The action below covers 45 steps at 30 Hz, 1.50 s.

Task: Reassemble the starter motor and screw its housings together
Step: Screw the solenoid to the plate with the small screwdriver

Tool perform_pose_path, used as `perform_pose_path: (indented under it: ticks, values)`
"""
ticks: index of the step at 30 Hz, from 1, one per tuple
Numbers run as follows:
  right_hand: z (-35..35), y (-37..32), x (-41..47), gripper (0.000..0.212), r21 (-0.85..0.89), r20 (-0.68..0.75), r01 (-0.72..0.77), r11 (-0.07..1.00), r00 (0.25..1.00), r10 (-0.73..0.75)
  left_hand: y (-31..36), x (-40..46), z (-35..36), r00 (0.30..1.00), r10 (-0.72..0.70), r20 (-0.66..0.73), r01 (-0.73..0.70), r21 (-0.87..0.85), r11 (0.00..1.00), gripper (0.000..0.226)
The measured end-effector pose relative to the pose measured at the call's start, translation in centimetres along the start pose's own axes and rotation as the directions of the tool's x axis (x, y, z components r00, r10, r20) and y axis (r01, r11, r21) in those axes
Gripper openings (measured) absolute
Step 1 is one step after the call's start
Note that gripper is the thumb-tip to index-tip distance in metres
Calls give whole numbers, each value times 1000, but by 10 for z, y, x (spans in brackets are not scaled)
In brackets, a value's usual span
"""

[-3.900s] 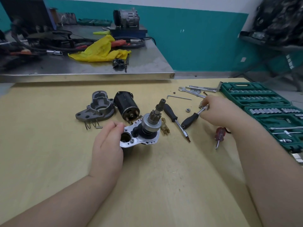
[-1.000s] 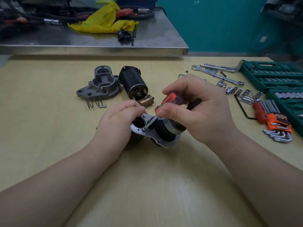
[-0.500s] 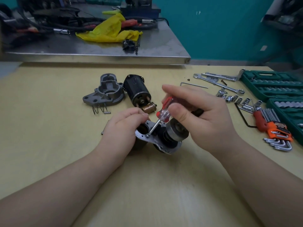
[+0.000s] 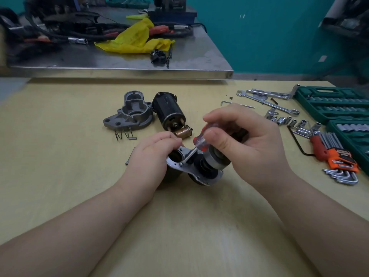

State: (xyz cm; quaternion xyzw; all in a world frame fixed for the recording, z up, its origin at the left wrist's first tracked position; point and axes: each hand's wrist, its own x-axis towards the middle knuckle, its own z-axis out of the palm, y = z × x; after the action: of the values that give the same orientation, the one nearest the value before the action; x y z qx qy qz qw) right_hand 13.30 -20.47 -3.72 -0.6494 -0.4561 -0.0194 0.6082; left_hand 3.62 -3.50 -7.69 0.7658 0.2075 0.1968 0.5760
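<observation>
The right hand (image 4: 253,144) pinched a red-handled screwdriver (image 4: 196,144), hiding part of the starter motor (image 4: 196,169) at mid-worktop (image 4: 60,176); the left hand (image 4: 151,156) gripped its housing; open worktop nearer

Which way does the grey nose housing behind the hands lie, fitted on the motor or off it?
Off. The grey nose housing lies alone on the table, hollow side up, beside the black motor body.

No legible text — labels, brands, numbers — anywhere.
</observation>
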Motion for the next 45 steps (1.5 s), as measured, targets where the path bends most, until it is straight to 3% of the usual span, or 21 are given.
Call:
perform_pose_path:
  ticks: [4, 9, 14, 20, 30, 36, 40, 45]
  values:
    - [-2, 1, 0, 20, -36, -4, 49, 998, 999, -49, 2, 0, 0, 1000, -2, 7, 1, 36, 999, 17]
    - [-4, 2, -2, 25, -36, 16, -9, 999, 1000, 10, -1, 2, 0, 999, -37, 10, 37, -4, 999, 29]
    - [2, -2, 1, 20, 12, -8, 30, 999, 1000, -30, 4, 1, 1, 1000, -24, -1, 24, 6, 1000, 12]
    - [-1, 1, -2, 29, -10, -13, -18, 1000, 1000, 18, 5, 0, 2, 1000, 0, -6, 0, 14, 1000, 11]
    - [2, 2, -2, 19, -22, -50, -8, 1000, 999, 7, 4, 1, 2, 999, -28, -22, 28, -7, 1000, 11]
    - [5, 2, -1, 11, -54, -54, -6, 998, 999, 3, 0, 3, 1, 998, -63, 15, 64, -75, 995, 40]
    - [3, 2, -2, 15, -32, -66, 1, 999, 998, -3, 2, 5, 1, 1000, -26, -4, 26, 28, 999, 26]
    - [2, 4, -4, 20, -81, -52, 15, 997, 998, -19, 0, 6, 0, 1000, 1, 3, -1, 63, 998, 26]
